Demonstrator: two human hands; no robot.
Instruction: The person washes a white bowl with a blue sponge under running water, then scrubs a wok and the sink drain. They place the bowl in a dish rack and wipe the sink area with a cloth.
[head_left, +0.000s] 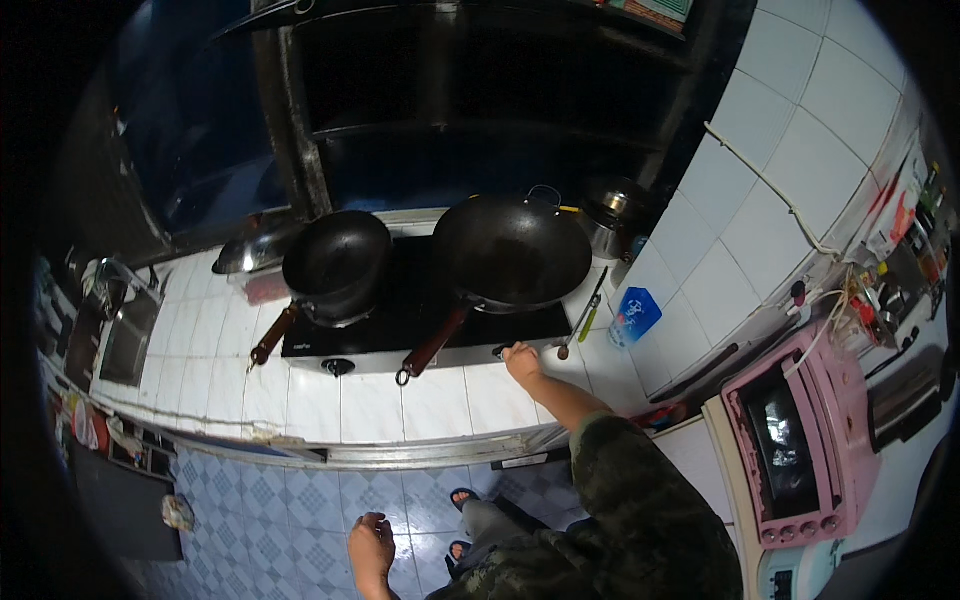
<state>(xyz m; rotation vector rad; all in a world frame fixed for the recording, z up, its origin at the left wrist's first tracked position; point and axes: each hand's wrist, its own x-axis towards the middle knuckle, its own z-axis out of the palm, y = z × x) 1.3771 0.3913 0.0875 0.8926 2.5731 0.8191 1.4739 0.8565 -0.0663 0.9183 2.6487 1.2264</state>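
My right hand (523, 361) grips the right control knob (498, 350) on the front of a black-topped two-burner stove (405, 315); its fingers mostly cover the knob. A large dark wok (514, 251) sits on the right burner, its wooden handle (439, 341) angled toward me, just left of that hand. On the left burner stands a smaller, deeper dark pan (337, 255), also with a wooden handle (276, 334). Below it is the left knob (338, 367), untouched. My left hand (373, 551) hangs over the floor, fingers loosely curled, with nothing visible in it.
Right of the stove lie a green-handled tool (589, 322) and a blue pouch (634, 315); a metal pot (604, 225) stands behind. A pink toaster oven (802, 442) is at right. At left are a metal lid (255, 251), a plastic container (262, 286) and a sink (131, 341).
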